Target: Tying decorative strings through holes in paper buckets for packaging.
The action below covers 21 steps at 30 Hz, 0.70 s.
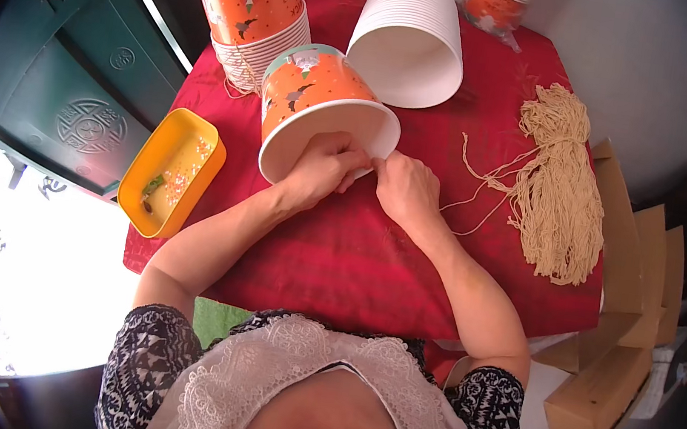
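Observation:
An orange paper bucket (308, 82) with a pale green band lies tilted on the red cloth, its white mouth facing me. My left hand (324, 165) reaches into the mouth with its fingers curled and pressed together near the lower right of the rim. Whatever they pinch is hidden. At the rim's right edge, my right hand (409, 186) is closed, thumb and forefinger against the rim, close to the left fingertips. A bundle of beige cords (560, 185) lies to the right, with a few loose strands trailing toward my right hand.
Stacked orange buckets (247, 18) stand at the far left with cord hanging on them. A nested stack of white-sided buckets (407, 42) lies behind. A yellow tub (212, 166) holding small bits sits left. Cardboard (595, 400) stands beyond the right edge of the table (336, 274).

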Tool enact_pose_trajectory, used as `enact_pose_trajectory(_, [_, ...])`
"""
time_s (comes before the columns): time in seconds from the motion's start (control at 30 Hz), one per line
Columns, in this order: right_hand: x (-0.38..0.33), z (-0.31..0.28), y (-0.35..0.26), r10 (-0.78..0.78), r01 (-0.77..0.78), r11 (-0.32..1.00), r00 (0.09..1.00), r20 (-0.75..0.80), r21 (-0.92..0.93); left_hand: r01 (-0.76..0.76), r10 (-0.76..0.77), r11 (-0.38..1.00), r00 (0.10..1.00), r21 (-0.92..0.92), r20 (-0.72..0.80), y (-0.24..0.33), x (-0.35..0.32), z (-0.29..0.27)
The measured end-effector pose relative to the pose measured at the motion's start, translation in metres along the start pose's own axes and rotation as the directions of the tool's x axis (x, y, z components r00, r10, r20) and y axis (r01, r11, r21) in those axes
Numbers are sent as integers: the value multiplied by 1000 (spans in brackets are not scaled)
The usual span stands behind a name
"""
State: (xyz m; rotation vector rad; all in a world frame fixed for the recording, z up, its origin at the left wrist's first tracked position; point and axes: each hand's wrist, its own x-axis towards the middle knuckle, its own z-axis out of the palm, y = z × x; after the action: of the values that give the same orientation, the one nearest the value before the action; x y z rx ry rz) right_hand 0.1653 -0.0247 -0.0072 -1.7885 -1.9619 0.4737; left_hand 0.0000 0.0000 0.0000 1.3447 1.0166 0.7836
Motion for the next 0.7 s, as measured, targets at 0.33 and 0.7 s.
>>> enact_pose_trajectory(0.33, [7,-8,3,21,-21,999,1000,5,38,-47,47,999,999,20,-26,2,4,12])
enact_pose_trajectory(0.7, [-5,-30,18,-88,5,813,990,115,582,-62,62,984,998,168,7,-7,3,9])
